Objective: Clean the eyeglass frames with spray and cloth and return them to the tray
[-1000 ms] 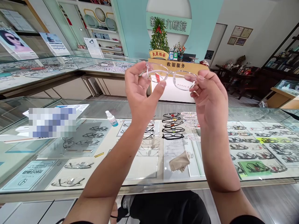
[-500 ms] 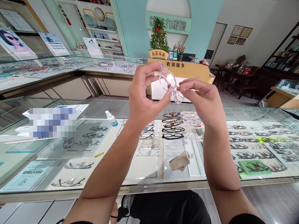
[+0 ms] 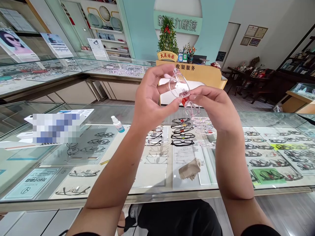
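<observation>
Above the glass counter (image 3: 172,194), left hand (image 3: 151,95) and right hand (image 3: 218,106) pinch clear glasses (image 3: 180,88), held aslant, mid-handling, I'd say; turning them calls for light fingers.

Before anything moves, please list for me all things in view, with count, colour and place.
Clear glasses: one pair, transparent, held up centrally
Near counter: one, glass-topped, across the front
Spray bottle: one, white and blue, counter's left half
Cloth: one, beige, near counter's front edge
Black glasses: several, beyond the cloth
Other display glasses: many, mixed colours, around the counters
Papers: several, white and blue, partly blurred, left
Cashier desk: one, wood and white, behind
Plant: one, green, on that desk
Wall frames: four, upper right
Left hand, right hand: two, bare, on the clear glasses
</observation>
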Motion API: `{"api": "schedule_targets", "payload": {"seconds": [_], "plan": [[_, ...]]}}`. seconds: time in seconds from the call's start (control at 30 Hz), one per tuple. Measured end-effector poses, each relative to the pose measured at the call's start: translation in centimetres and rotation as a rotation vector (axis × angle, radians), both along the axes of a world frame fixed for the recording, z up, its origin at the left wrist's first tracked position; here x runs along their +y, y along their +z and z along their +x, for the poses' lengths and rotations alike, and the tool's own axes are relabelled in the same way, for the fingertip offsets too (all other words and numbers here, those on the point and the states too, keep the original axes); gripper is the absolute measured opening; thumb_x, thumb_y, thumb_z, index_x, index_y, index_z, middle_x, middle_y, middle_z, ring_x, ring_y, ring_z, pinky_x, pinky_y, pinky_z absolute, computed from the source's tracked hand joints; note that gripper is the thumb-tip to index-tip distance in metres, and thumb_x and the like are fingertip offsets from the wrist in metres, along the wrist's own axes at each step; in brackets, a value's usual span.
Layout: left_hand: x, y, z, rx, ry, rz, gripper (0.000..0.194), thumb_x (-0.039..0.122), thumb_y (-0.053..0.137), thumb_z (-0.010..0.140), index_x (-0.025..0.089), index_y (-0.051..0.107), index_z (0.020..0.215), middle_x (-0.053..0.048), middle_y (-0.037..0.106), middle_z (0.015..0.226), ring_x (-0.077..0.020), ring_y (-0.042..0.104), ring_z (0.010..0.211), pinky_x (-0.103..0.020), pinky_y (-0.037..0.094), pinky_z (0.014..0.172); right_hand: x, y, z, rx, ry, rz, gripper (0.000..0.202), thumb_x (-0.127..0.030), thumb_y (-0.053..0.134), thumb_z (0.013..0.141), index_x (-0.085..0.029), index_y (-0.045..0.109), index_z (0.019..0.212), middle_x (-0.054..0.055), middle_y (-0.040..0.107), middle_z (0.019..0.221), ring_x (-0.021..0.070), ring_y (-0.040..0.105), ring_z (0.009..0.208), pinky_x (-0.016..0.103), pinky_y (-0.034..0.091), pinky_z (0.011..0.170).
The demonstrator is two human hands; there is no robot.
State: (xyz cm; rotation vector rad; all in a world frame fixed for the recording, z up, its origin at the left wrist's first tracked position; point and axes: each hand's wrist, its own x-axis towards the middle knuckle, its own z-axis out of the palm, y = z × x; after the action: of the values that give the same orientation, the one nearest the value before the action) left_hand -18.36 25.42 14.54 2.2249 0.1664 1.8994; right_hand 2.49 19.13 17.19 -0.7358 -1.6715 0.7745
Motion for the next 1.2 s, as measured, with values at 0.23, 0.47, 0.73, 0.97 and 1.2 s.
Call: {"api": "schedule_targets", "payload": {"seconds": [0.23, 0.47, 0.73, 0.97, 1.2], "plan": [[-1.9, 0.3, 0.8, -0.166, 0.106, -0.137, 0.052, 0.060, 0.088, 0.086, 0.038, 0.070, 0.129, -0.004, 0.072, 0.134, -0.0260, 0.071, 0.124, -0.046, 0.063, 0.108, 0.9, -0.5, -0.2, 0.050, -0.175, 0.135, 0.016, -0.038, 0.077, 0.096, -0.025, 0.082, 0.089, 0.003, 0.080, 0.095, 0.0215, 0.076, 0.099, 0.043, 0.062, 0.093], [-4.1, 0.4, 2.1, -0.074, 0.223, -0.674, 0.027, 0.050, 0.084, 0.092, 0.024, 0.082, 0.086, -0.001, 0.067, 0.071, -0.0174, 0.064, 0.073, -0.030, 0.048, 0.060, 1.1, -1.9, -2.1, -0.044, -0.403, 0.333, 0.014, -0.036, 0.073, 0.102, -0.025, 0.080, 0.098, 0.006, 0.079, 0.108, 0.0250, 0.074, 0.109, 0.044, 0.061, 0.097], [-2.5, -0.1, 2.4, -0.113, 0.069, -0.840, 0.035, 0.057, 0.088, 0.085, 0.022, 0.083, 0.087, -0.001, 0.065, 0.068, -0.0136, 0.053, 0.061, -0.028, 0.036, 0.053, -0.3, -2.3, -4.3, -0.214, -0.553, 0.452, 0.012, -0.031, 0.068, 0.102, -0.027, 0.079, 0.102, 0.009, 0.078, 0.120, 0.0296, 0.073, 0.115, 0.049, 0.058, 0.104], [-3.0, -1.0, 3.2, 0.159, 0.256, -0.720, 0.018, 0.043, 0.076, 0.094, 0.025, 0.082, 0.093, 0.002, 0.054, 0.062, -0.0152, 0.046, 0.061, -0.030, 0.035, 0.058, 2.4, -5.9, 5.0, -0.014, -0.658, 0.239, 0.036, -0.033, 0.072, 0.095, -0.025, 0.050, 0.068, -0.004, 0.050, 0.063, 0.0136, 0.049, 0.062, 0.030, 0.048, 0.063], [-4.0, -2.2, 5.7, 0.574, 0.366, -0.582, 0.020, 0.035, 0.061, 0.102, 0.023, 0.077, 0.100, 0.002, 0.055, 0.066, -0.0163, 0.047, 0.061, -0.032, 0.033, 0.062, 6.8, -16.0, 19.0, 0.500, -0.817, -0.315, 0.053, -0.038, 0.069, 0.087, -0.028, 0.020, 0.069, -0.011, 0.017, 0.051, 0.0083, 0.012, 0.049, 0.027, 0.014, 0.041]]}}
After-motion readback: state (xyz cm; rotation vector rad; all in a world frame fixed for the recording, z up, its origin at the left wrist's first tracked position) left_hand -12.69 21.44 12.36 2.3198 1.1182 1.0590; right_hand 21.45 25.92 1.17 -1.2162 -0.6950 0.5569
